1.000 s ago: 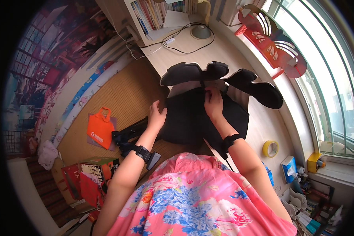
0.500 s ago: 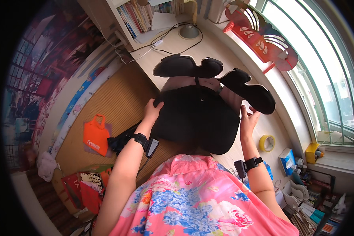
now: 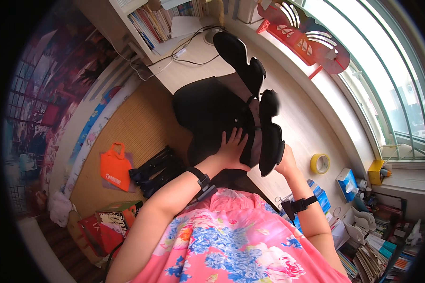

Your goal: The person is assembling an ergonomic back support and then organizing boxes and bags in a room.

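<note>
A large black padded seat-like piece [image 3: 212, 106] stands turned in front of me. Its broad smooth body lies on the left, and lobed black pads with pale edges [image 3: 270, 134] stick out along its right side; the exact kind is unclear. Against the body, my left hand [image 3: 232, 151] lies flat with fingers spread. My right hand [image 3: 286, 162] grips the outer edge of the nearest lobed pad, its fingers partly hidden behind it. Both wrists wear black straps with small devices.
The piece stands over a pale desktop [image 3: 297, 122]. Yellow tape [image 3: 320, 163], a blue tissue pack [image 3: 348, 184] and scissors lie on the right. A lamp base, cables and bookshelf [image 3: 151, 28] are beyond. An orange bag [image 3: 115, 167] and black folded item [image 3: 158, 172] lie left on the brown mat.
The black padded piece has swung round, its lobed pads moving from the far side to the right. My left hand has moved from its left edge onto its body; my right hand has come slightly nearer.
</note>
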Demonstrator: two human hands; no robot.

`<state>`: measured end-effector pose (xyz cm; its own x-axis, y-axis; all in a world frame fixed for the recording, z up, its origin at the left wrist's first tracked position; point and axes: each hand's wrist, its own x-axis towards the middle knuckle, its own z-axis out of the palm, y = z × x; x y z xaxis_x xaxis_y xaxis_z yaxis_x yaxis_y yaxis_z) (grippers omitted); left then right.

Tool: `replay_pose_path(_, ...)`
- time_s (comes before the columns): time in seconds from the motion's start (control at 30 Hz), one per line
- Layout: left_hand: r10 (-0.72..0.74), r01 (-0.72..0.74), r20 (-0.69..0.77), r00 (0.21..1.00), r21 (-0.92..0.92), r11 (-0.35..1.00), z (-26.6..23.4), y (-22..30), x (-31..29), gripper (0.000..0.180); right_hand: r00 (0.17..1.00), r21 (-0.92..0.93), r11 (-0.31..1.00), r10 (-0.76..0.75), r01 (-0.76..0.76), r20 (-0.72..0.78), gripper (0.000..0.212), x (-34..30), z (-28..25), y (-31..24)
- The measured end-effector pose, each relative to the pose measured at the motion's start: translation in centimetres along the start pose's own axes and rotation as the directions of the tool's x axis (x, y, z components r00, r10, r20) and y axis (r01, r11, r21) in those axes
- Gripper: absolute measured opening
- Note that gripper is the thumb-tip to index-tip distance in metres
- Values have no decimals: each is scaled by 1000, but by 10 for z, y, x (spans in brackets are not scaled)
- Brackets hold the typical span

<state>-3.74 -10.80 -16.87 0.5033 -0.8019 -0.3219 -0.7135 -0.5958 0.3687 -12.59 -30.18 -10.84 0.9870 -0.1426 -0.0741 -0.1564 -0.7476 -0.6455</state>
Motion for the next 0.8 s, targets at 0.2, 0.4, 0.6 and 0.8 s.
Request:
replay_pose_path(0.2, -139, -278, -316, 939, -931, 237, 92, 19, 18, 71, 994, -46, 994, 96, -98, -48, 48, -18, 46, -55)
replay_pose_path(0.4, 4, -142, -512, 859, -230, 963, 14, 8, -40, 42, 970, 520, 854, 107, 22, -217, 11, -11, 19, -10)
replay_pose_path(0.6, 5, -219, -374, 927, -533, 817, -81, -3, -79, 39, 967, 575, 786, 250, -226, 38, 22, 29, 36, 25)
replay_pose_path(0.8, -209, -92, -166, 964, -941, 325, -144, 5, -113, 38, 966, 885, 396, 166, -247, 196, 34, 45, 33, -37)
